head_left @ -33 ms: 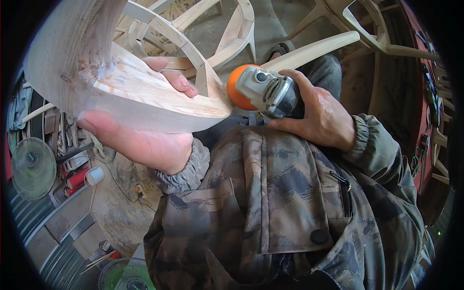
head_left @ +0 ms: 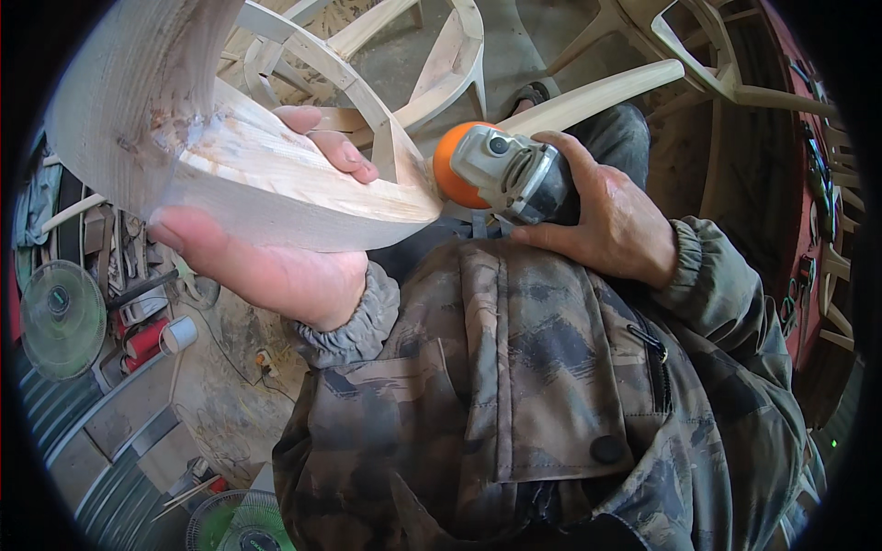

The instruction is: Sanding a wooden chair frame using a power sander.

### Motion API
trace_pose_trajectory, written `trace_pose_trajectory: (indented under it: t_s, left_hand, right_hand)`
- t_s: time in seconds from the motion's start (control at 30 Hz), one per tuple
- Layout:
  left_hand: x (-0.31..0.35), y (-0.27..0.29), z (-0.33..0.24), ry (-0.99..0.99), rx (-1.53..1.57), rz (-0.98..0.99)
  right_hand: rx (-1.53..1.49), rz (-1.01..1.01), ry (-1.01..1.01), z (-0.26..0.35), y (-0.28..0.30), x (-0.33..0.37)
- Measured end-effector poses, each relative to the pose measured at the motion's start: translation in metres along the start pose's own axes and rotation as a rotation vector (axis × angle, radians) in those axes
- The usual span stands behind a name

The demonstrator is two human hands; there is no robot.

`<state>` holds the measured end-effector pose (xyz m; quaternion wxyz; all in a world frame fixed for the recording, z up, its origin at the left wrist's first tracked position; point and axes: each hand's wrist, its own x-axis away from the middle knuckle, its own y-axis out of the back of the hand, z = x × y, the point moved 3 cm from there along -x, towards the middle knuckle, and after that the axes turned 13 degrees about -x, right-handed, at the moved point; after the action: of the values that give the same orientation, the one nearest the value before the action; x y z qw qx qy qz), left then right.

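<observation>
Almost nothing has moved since the earlier frame. At left, my left hand (head_left: 266,274) holds curved wood (head_left: 276,170), fingers wrapped around it; my right hand (head_left: 616,216) grips a grinder (head_left: 519,170), its orange disc (head_left: 454,173) by the wood's right end, contact unclear. Wooden frames (head_left: 447,78) stand far.

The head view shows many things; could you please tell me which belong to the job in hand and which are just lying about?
In use:
grinder, in the right hand
wooden piece, in the left hand

Lying about:
upper fan
lower fan
red cylinder
</observation>
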<state>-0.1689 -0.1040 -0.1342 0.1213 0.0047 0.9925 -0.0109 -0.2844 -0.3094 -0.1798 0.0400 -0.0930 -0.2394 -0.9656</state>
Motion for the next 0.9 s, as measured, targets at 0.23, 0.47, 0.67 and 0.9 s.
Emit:
trace_pose_trajectory:
  t_s: [0.23,0.47,0.67,0.9]
  left_hand:
    - [-0.002,0.002,0.002,0.022,0.054,0.006]
    - [-0.007,0.005,0.003,0.020,0.120,0.021]
    - [-0.028,0.018,0.016,0.026,0.183,0.103]
    - [-0.051,0.018,0.008,0.024,0.185,0.119]
  right_hand:
    - [0.149,-0.098,0.021,-0.002,0.011,0.008]
    - [0.198,-0.502,-0.054,-0.033,0.069,0.022]
    - [0.038,-0.620,0.039,-0.041,0.065,0.038]
    - [0.109,-0.260,0.125,0.002,0.012,0.012]
